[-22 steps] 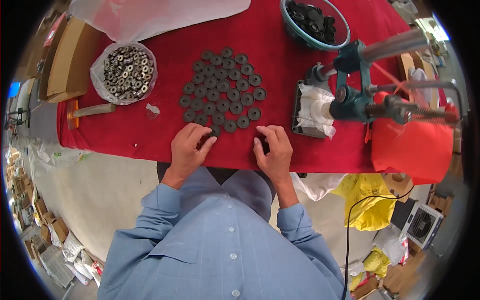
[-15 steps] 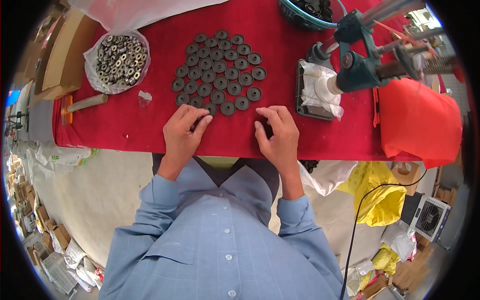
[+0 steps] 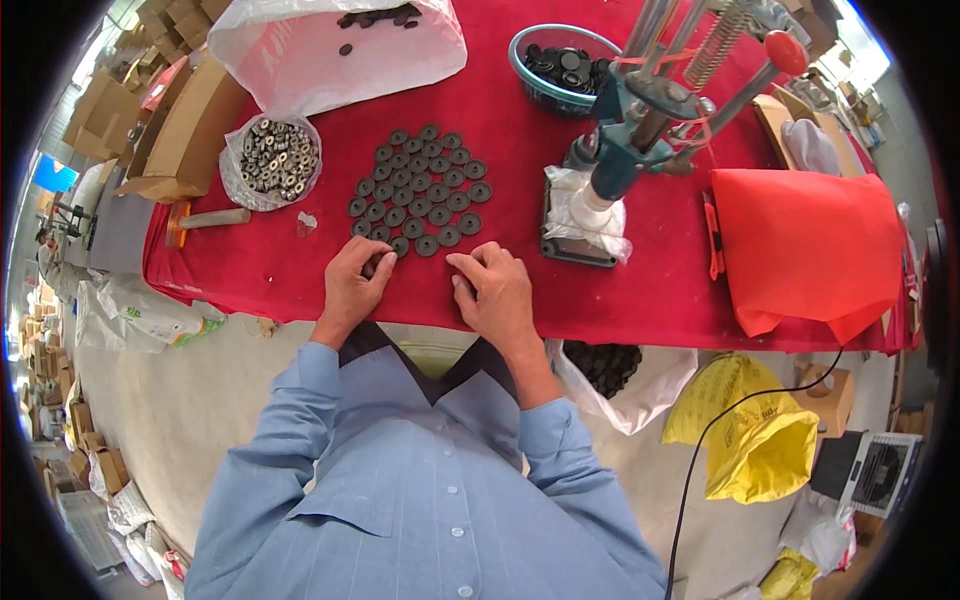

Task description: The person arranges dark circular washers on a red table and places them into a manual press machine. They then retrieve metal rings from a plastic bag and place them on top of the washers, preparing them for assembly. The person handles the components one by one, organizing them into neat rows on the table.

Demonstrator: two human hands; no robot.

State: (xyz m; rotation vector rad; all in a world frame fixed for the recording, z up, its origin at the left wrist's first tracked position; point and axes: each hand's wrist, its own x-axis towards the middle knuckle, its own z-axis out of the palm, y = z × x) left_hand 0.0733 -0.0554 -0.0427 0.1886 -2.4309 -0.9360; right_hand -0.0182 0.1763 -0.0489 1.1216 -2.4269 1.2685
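Several round dark discs (image 3: pixel 421 181) with raised rims and centre holes lie flat in a close cluster on the red-covered table (image 3: pixel 560 310). At the cluster's near left edge is my left hand (image 3: pixel 352 283), its fingers curled and the thumb drawn up to the fingertips. It touches or nearly touches the closest discs; what it pinches, if anything, is hidden. To the right of the near discs, my right hand (image 3: pixel 497 293) hovers at the table with its thumb and bent forefinger apart. Nothing shows between those fingers.
A bag of small metal rings (image 3: pixel 275 160) and a hammer (image 3: pixel 215 219) lie left. Behind are a white sack (image 3: pixel 340 70) and a blue-green basket (image 3: pixel 565 97) of black parts. A hand press (image 3: pixel 625 160) stands right, near a red cloth (image 3: pixel 805 245).
The view has shifted, bringing more of the sack, basket and press into sight. My left hand's fingertips have closed together near the discs; my right hand stays beside the cluster.
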